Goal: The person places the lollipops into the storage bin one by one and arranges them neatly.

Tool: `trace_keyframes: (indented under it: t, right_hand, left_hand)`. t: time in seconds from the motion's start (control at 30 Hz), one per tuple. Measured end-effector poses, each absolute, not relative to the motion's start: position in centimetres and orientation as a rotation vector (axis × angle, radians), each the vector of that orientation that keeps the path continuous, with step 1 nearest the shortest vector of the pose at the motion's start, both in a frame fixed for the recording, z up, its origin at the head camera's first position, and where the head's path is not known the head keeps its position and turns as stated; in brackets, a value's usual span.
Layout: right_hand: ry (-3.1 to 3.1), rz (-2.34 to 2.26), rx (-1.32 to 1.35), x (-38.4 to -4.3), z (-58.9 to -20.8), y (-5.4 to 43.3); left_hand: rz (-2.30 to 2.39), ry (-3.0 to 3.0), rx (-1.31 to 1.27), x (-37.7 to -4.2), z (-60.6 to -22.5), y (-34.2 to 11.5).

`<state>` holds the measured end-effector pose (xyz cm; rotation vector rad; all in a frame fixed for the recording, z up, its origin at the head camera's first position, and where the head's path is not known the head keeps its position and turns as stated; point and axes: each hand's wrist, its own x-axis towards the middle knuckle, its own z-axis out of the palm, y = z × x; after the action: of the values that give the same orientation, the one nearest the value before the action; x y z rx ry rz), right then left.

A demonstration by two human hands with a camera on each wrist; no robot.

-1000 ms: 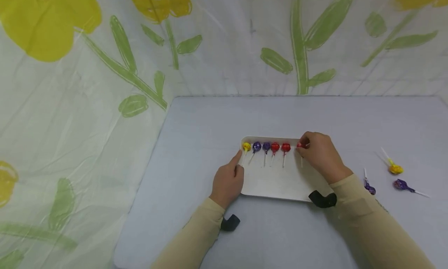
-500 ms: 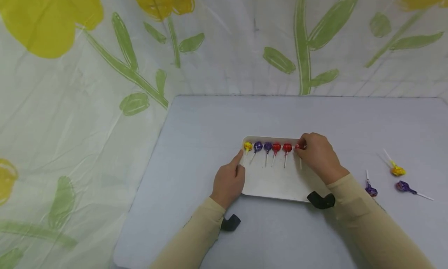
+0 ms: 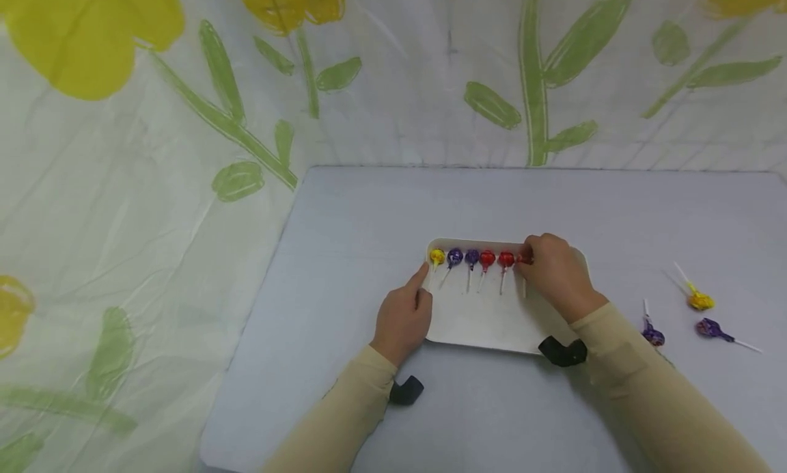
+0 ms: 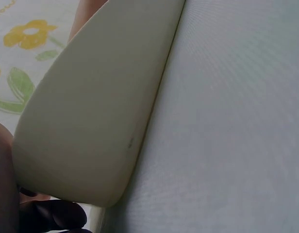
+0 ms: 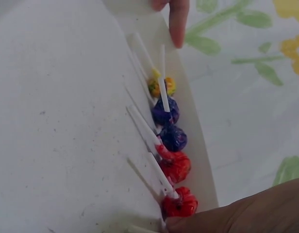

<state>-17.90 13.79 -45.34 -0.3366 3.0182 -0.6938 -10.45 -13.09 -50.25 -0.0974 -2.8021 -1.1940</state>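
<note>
My left hand [image 3: 402,317] holds the left edge of a shallow white tray [image 3: 476,324], index finger pointing along the rim. In the left wrist view the tray's outer wall [image 4: 91,111] fills much of the picture. Along the far wall inside lies a row of lollipops: a yellow one [image 3: 437,255], two purple ones [image 3: 454,256] and two red ones [image 3: 506,258], sticks toward me. At the row's right end my right hand [image 3: 558,273] pinches another red lollipop [image 3: 525,255], its head mostly hidden by the fingers. My right thumb is close against the neighbouring red lollipop [image 5: 181,203].
Right of the tray, a yellow lollipop [image 3: 700,299] and two purple lollipops [image 3: 713,328] lie loose on the pale table [image 3: 369,213]; my right sleeve partly covers one. A flower-printed sheet [image 3: 393,83] hangs behind and to the left.
My right hand has shifted slightly left with the red lollipop, bringing it nearer the row. The left hand keeps its hold on the tray. The head view has drifted slightly.
</note>
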Motion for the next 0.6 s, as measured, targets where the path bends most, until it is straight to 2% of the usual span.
trace_keyframes:
  t: [0.6]
  right_hand:
    - [3.014,-0.718,-0.314,-17.72,-45.34,13.65]
  left_hand:
    - [-1.184,-2.785,-0.102,-10.34,-50.26,-13.07]
